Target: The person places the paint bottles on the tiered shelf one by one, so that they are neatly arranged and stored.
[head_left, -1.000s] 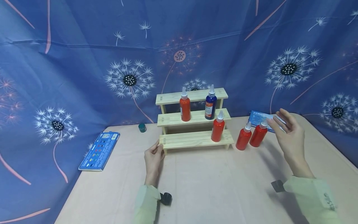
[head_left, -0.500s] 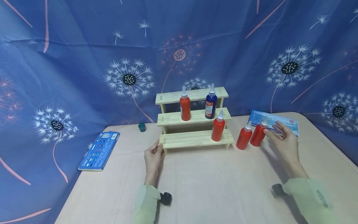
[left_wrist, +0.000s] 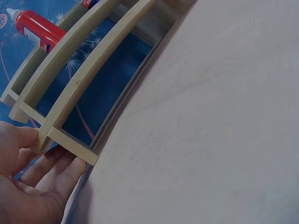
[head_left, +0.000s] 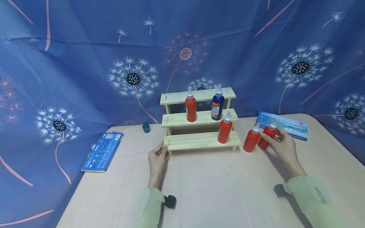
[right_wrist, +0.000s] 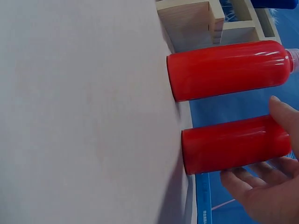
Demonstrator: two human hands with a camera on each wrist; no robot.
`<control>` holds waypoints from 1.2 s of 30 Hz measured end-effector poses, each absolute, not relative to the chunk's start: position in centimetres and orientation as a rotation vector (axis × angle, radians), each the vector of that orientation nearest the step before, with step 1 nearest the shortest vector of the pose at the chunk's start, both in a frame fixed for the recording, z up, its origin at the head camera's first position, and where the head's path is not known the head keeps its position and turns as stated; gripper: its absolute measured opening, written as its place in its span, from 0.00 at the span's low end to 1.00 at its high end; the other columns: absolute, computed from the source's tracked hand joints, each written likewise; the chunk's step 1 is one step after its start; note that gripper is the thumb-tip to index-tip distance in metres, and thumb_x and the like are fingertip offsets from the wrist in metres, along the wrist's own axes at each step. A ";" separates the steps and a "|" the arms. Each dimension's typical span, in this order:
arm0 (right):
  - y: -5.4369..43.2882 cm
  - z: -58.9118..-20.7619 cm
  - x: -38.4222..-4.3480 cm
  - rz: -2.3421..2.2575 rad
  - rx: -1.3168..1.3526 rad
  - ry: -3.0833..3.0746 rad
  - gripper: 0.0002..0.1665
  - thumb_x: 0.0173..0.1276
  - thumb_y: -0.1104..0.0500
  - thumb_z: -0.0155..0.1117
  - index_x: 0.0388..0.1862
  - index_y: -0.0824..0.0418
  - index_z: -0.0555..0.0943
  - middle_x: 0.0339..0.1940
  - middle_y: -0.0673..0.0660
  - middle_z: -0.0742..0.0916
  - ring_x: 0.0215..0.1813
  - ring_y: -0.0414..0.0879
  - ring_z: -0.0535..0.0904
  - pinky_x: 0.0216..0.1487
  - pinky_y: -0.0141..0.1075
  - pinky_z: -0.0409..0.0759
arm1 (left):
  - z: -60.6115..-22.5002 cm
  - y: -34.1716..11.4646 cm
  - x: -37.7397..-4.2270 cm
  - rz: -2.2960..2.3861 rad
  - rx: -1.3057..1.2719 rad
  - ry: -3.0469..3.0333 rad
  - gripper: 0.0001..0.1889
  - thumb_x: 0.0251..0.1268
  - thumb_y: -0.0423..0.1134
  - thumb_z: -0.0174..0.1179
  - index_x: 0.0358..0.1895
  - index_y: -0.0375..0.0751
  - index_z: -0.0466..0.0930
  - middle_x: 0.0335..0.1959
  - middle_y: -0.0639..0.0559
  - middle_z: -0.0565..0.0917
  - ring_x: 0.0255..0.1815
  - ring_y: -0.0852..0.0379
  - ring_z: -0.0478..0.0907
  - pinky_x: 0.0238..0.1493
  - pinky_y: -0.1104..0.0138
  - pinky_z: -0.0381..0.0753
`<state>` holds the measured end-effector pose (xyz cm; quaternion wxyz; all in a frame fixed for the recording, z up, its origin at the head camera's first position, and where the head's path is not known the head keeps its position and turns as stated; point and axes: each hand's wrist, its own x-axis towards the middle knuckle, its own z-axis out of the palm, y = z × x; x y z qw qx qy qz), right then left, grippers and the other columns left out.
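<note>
My left hand (head_left: 157, 160) pinches the left end of the lowest board of a three-tier wooden shelf (head_left: 194, 141), thumb on top and fingers beneath in the left wrist view. At the right, my right hand (head_left: 283, 148) has its thumb and fingers round the upper part of a red squeeze bottle (right_wrist: 229, 147) standing on the table. A second red squeeze bottle (head_left: 251, 141) stands upright just left of it. On the lowest board's right end is another red bottle (head_left: 225, 131). The middle board carries one red bottle (head_left: 191, 110) and one dark blue bottle (head_left: 217, 107).
A blue flat box (head_left: 285, 124) lies behind the right hand. Another blue box (head_left: 103, 152) lies at the table's left edge, and a small dark green pot (head_left: 146, 128) stands left of the shelf. A blue dandelion-print cloth (head_left: 94, 79) hangs behind.
My right hand has come left and down, from beside the right-hand red bottle to round it. The left hand keeps its hold on the shelf. The head view has shifted slightly.
</note>
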<state>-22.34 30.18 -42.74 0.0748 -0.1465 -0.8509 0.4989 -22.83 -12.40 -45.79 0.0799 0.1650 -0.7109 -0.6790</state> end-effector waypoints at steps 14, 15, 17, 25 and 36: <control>30.4 -42.9 -21.7 1.438 -0.510 -2.572 0.47 0.70 0.40 0.58 0.79 0.59 0.53 0.74 0.69 0.65 0.70 0.70 0.64 0.62 0.62 0.71 | -45.7 -12.4 -22.7 -2.036 0.467 -2.110 0.19 0.71 0.34 0.57 0.63 0.40 0.75 0.55 0.35 0.82 0.53 0.43 0.82 0.46 0.64 0.87; 30.4 -42.8 -21.5 1.435 -0.524 -2.579 0.48 0.70 0.39 0.58 0.79 0.59 0.52 0.74 0.69 0.65 0.70 0.70 0.64 0.63 0.62 0.71 | -45.7 -12.4 -22.7 -2.035 0.468 -2.109 0.19 0.71 0.34 0.57 0.63 0.40 0.75 0.55 0.35 0.82 0.53 0.43 0.82 0.46 0.64 0.87; 30.6 -42.5 -21.0 1.437 -0.545 -2.582 0.50 0.69 0.38 0.59 0.79 0.58 0.51 0.74 0.69 0.65 0.70 0.70 0.64 0.63 0.63 0.70 | -45.8 -12.4 -22.7 -2.039 0.468 -2.103 0.19 0.71 0.34 0.57 0.63 0.40 0.76 0.54 0.35 0.82 0.52 0.44 0.83 0.46 0.64 0.87; 30.6 -40.4 -18.8 1.281 -0.507 -2.625 0.48 0.68 0.37 0.59 0.77 0.61 0.57 0.69 0.71 0.72 0.65 0.70 0.70 0.58 0.50 0.80 | -45.8 -12.6 -22.7 -2.045 0.460 -2.099 0.19 0.71 0.34 0.56 0.64 0.40 0.75 0.54 0.34 0.82 0.52 0.44 0.83 0.46 0.65 0.87; 29.0 -38.5 -16.2 1.264 -0.441 -2.586 0.43 0.67 0.42 0.64 0.73 0.62 0.65 0.62 0.68 0.77 0.56 0.53 0.82 0.37 0.16 0.82 | -45.7 -12.5 -22.7 -2.044 0.473 -2.107 0.19 0.70 0.33 0.57 0.63 0.42 0.76 0.55 0.35 0.82 0.53 0.44 0.82 0.46 0.64 0.87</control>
